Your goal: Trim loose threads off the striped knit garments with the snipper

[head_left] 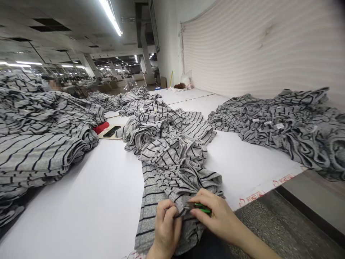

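A grey garment with dark stripes [153, 201] lies rumpled at the near edge of the white table. My left hand [167, 226] is closed on a pinch of its fabric, fingers curled. Close on the right, my right hand [215, 214] grips green-handled thread snips [202, 207], their blades pointing left at the pinched fabric. The blade tips are partly hidden, so I cannot tell whether they touch the cloth. More striped garments [167, 126] are heaped just beyond my hands.
Tall piles of striped garments [40, 151] stand on the left, and another heap [280, 126] lies on the right. A phone [111, 131] rests on a board beside red cloth [101, 127]. The white table [107, 201] ends at the right front edge. A person is partly visible far left.
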`<act>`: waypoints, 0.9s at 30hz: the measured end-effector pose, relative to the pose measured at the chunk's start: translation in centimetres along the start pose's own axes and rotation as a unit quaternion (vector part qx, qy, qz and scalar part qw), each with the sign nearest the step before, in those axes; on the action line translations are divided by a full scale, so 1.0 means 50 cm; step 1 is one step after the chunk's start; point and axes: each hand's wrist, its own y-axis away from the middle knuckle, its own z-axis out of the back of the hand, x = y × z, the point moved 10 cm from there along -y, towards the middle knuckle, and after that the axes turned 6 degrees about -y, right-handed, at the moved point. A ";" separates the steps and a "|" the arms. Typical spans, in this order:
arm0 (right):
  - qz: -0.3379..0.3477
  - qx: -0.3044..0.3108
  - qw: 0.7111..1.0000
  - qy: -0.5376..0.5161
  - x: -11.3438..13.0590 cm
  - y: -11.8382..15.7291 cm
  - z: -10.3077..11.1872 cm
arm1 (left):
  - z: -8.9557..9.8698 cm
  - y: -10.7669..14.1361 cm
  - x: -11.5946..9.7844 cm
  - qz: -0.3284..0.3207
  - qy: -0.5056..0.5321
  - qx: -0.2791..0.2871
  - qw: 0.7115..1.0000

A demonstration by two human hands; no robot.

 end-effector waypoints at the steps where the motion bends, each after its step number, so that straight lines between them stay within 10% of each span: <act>1: 0.002 0.000 1.000 0.013 -0.003 -0.004 -0.005 | 0.001 0.001 0.000 0.000 0.011 0.000 1.000; 5: -0.004 -0.042 0.998 0.049 -0.020 -0.025 0.005 | -0.043 0.017 0.053 0.176 0.141 0.091 0.970; 10: 0.008 -0.021 1.000 0.019 -0.010 -0.024 0.019 | -0.102 0.079 0.111 0.478 0.318 0.143 0.806; 27: 0.048 -0.001 0.995 0.088 0.008 -0.019 0.011 | -0.130 0.075 0.104 0.499 0.378 0.174 0.760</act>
